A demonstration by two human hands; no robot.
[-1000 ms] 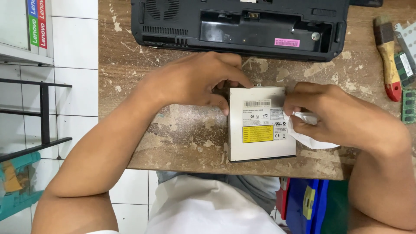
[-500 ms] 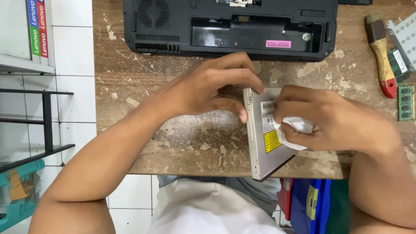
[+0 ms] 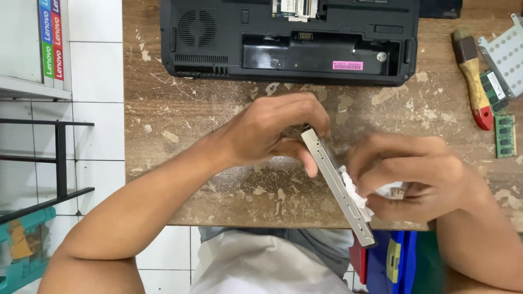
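Note:
My left hand (image 3: pixel 272 133) grips the far end of a slim silver optical drive (image 3: pixel 333 179), which stands tilted on its edge over the worn wooden table (image 3: pixel 207 158). My right hand (image 3: pixel 414 174) presses a crumpled white tissue (image 3: pixel 357 196) against the drive's right face, near its middle. An overturned black laptop (image 3: pixel 289 41) lies at the back of the table with its battery bay empty and its underside up.
At the right lie a paintbrush with a wooden handle and red tip (image 3: pixel 475 81), green memory modules (image 3: pixel 505 135) and a perforated metal bracket (image 3: pixel 504 51). A black metal rack (image 3: pixel 54 163) stands on the left by a tiled wall. A blue box (image 3: pixel 389 261) sits below the table edge.
The drive lay flat with its label up a second ago. It has been tipped up onto its edge, and my right hand with the tissue has moved against its side.

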